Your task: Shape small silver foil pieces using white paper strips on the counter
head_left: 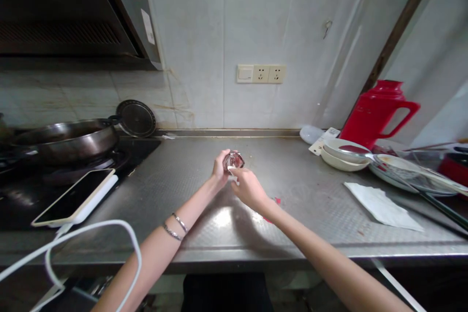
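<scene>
Over the middle of the steel counter, my left hand (220, 168) is wrapped round the left side of a small round clear container (234, 160) with a reddish-brown tint. Its open top faces me. My right hand (246, 186) is at the near right edge of the container, fingers pinched on a small white item (231, 169) that is too small to name. Small red scraps (278, 200) lie on the counter beside my right forearm.
Left: a pan (69, 141) on the stove, a phone (75, 197) and a looping white cable (124, 224). Right: a red thermos jug (373, 112), stacked bowls (343, 163), a plate with utensils (402, 183) and a white paper napkin (382, 204). A tiled wall stands behind.
</scene>
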`<state>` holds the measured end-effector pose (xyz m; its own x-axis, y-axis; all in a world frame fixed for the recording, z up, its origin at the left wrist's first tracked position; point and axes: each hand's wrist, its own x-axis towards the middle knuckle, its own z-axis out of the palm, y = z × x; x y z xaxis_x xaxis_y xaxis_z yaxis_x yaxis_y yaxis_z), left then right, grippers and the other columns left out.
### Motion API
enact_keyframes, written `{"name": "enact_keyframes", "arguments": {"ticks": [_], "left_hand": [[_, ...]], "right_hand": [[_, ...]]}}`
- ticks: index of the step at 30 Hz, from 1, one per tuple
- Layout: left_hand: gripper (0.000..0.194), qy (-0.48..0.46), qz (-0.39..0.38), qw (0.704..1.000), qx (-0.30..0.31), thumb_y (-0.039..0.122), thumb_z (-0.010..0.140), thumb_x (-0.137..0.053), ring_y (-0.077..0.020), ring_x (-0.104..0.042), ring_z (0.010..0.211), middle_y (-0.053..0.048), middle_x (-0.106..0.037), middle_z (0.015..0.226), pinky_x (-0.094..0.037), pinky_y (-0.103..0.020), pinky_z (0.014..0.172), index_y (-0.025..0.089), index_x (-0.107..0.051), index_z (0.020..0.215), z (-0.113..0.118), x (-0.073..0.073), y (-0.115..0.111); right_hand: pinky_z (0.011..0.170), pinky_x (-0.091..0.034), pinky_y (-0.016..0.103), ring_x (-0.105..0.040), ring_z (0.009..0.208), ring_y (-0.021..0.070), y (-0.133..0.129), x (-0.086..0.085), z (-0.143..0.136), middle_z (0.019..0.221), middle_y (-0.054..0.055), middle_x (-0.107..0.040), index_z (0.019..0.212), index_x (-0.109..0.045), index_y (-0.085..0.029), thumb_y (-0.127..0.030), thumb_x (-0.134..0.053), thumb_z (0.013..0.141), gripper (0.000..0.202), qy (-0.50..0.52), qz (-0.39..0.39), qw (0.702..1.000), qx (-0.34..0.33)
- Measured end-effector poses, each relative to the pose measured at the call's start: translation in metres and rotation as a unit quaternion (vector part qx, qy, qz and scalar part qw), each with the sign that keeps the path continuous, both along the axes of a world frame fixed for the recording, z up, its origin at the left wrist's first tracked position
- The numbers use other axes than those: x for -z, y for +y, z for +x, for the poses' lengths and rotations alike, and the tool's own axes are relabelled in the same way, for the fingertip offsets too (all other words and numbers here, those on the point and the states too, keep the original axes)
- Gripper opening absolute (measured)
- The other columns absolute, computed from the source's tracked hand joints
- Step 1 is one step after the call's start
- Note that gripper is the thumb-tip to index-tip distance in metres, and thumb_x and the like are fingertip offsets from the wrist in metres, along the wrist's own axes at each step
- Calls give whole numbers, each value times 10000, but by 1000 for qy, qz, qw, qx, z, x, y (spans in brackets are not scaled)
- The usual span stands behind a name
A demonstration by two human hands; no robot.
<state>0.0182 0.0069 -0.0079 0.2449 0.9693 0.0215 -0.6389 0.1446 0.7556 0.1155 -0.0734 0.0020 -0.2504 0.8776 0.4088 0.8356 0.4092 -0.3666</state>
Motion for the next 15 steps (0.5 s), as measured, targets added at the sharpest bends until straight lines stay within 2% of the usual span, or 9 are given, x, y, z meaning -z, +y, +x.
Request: {"name": "enact_keyframes", "arguments": {"ticks": [2,4,6,8,10,11,13,15], "left_hand": [[253,16,-1,999,-40,331,780,-508,-145,-587,518,-40,-628,579,-433,-241,525,108,-626,758,3,4,1],[236,27,-2,997,-76,330,779,-514,-133,-567,490,-20,-608,545,-409,-228,494,118,-616,753,4,7,1],[210,43,10,993,-108,319,766,-533,-125,-563,483,-14,-614,550,-393,-216,471,125,-615,758,5,7,0],[180,61,21,990,-127,297,747,-562,-113,-562,483,-15,-627,568,-390,-202,466,125,-617,743,5,6,-1],[195,67,6,992,-103,315,744,-577,-100,-546,456,-11,-621,555,-385,-193,453,126,-607,707,4,5,-1],[228,64,-16,995,-72,347,754,-569,-103,-541,441,-12,-615,543,-391,-198,450,127,-600,700,3,5,0],[331,54,-77,996,5,446,785,-509,-145,-566,447,-36,-626,549,-438,-245,466,132,-597,731,-1,6,2],[432,38,-132,988,74,521,809,-414,-218,-623,528,-91,-663,617,-498,-347,524,131,-598,786,-6,7,5]], "right_hand": [[603,-418,228,-544,628,137,5,0,-9,624,7,-588,695,-578,-171,-73,-480,690,139,124,-61,990,0],[571,-423,217,-510,552,113,13,-2,-13,516,-40,-477,575,-515,-170,-124,-515,668,104,273,-134,952,-35],[580,-453,221,-492,534,96,22,-5,-12,508,-55,-432,525,-484,-167,-181,-564,642,142,420,-207,880,-73],[607,-478,229,-490,539,88,28,-6,-7,533,-47,-460,528,-515,-157,-211,-611,611,138,531,-253,804,-88],[615,-485,228,-500,550,88,32,-7,2,565,-25,-513,562,-563,-145,-222,-642,593,114,590,-264,759,-84],[605,-484,225,-505,551,89,33,-7,8,579,-13,-537,584,-581,-142,-228,-652,593,112,602,-262,750,-80],[577,-478,218,-515,558,94,35,-7,23,611,6,-575,651,-613,-139,-260,-666,612,138,609,-254,748,-72],[544,-467,209,-533,568,98,38,-6,41,677,31,-623,778,-653,-128,-317,-673,644,232,608,-239,755,-55]]}}
